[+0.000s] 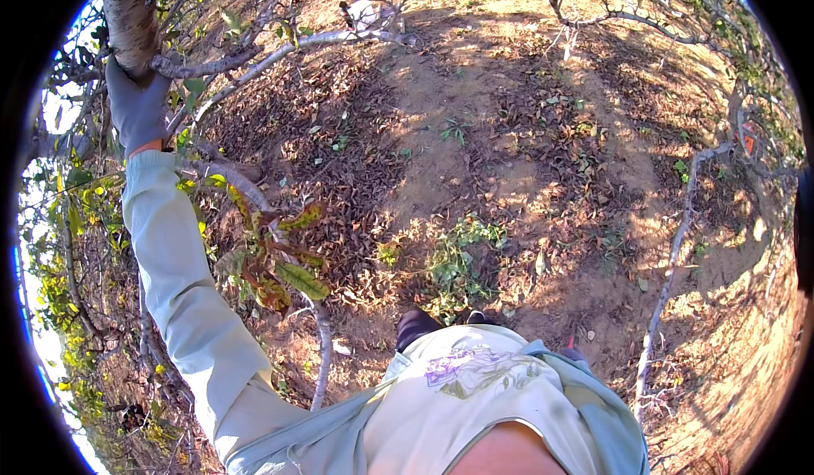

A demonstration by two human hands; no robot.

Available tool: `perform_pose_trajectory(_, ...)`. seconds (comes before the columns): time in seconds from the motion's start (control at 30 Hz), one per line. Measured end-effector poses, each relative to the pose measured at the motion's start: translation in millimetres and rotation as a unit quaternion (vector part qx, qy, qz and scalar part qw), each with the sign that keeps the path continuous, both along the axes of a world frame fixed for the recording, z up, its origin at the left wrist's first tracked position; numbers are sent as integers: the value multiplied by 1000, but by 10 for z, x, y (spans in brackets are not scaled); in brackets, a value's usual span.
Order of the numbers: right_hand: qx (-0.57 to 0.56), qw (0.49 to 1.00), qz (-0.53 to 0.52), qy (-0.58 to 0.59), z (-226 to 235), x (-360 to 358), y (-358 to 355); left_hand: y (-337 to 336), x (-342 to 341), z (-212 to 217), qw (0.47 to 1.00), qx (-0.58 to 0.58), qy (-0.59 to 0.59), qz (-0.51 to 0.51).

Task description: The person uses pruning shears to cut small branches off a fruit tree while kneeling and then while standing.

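My left arm, in a pale green sleeve, stretches up to the upper left. At its end my left hand [136, 112], in a grey glove, is closed around a thick tree branch [132, 30]. The branch sits in the crook between thumb and fingers, and most of the fingers are hidden from sight. Thinner grey branches [254, 64] fork off beside this hand toward the right. Below it, by my forearm, hangs a cluster of yellow, green and brown leaves [284, 267]. My right hand does not show.
Sloping brown ground [432, 153] strewn with dry leaves lies ahead. Green weeds [462, 259] grow just before my dark shoes [415, 327]. A slender branch [674, 255] rises at the right, and leafy twigs [76, 212] crowd the left side.
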State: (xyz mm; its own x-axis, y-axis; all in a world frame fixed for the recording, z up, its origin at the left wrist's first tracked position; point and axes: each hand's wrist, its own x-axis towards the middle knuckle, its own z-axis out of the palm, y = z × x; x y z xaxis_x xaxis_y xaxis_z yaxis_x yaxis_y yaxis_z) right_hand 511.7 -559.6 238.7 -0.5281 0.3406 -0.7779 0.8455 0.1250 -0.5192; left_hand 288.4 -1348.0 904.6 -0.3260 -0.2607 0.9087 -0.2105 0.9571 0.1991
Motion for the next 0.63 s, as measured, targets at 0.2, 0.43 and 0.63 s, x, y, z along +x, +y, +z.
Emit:
perform_pose_trajectory(0.2, -85, 996, -21, 11, 389, -376, -444, -174, -145, -23, 989, 7, 93, -114)
perform_pose_trajectory(0.43, -141, 976, 5, 165, 785, -1196, -790, -329, -361, -102, 965, -7, 161, -207)
perform_pose_trajectory(0.63, -221, 931, 96, 273, 1327, -2551, -1418, -149, -16, -124, 989, -92, 115, -17)
